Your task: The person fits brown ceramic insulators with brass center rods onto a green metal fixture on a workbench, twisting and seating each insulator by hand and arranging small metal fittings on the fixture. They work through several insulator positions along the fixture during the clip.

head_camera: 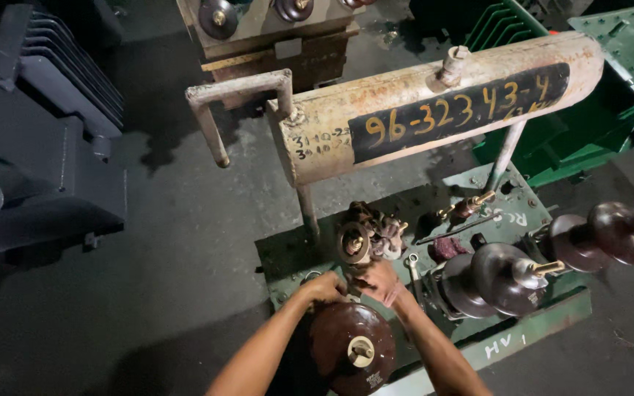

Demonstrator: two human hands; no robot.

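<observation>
Brown insulator (352, 350) below both hands' fingers (376, 282) curled together.

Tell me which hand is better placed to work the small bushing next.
Probably the right hand: it sits directly below the small bushing, fingers towards it. The left hand is lower left, beside the big brown insulator.

Single head cam, no second view, so no overlap. It looks steeply down from above the person's shoulders onto the green transformer lid (508, 220). Both forearms enter from the near edge, left hand (326, 287) and right hand (383, 282) just below frame centre, close range. The far part takes in the cream cylindrical tank (434, 103) and dark concrete floor (170, 257) at left.
</observation>
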